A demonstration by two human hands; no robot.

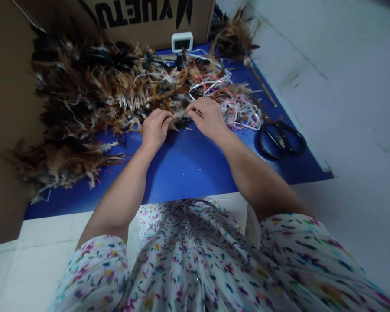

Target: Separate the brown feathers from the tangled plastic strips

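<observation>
A big heap of brown and black feathers (94, 91) lies across the back of a blue mat (188, 169). My left hand (155, 130) is closed, its fingers pinching a small tuft of feathers (178, 116) at the heap's front edge. My right hand (208, 118) is closed too, pinching the same tuft from the right side. The two hands almost touch. Right of them lies a tangle of white and red plastic strips (237, 104).
Black scissors (281, 138) lie on the mat to the right. A finished feather duster with a thin stick (243, 43) lies at the back right. A cardboard box (156, 17) and a small white clock (182, 42) stand behind; cardboard (6, 108) walls the left.
</observation>
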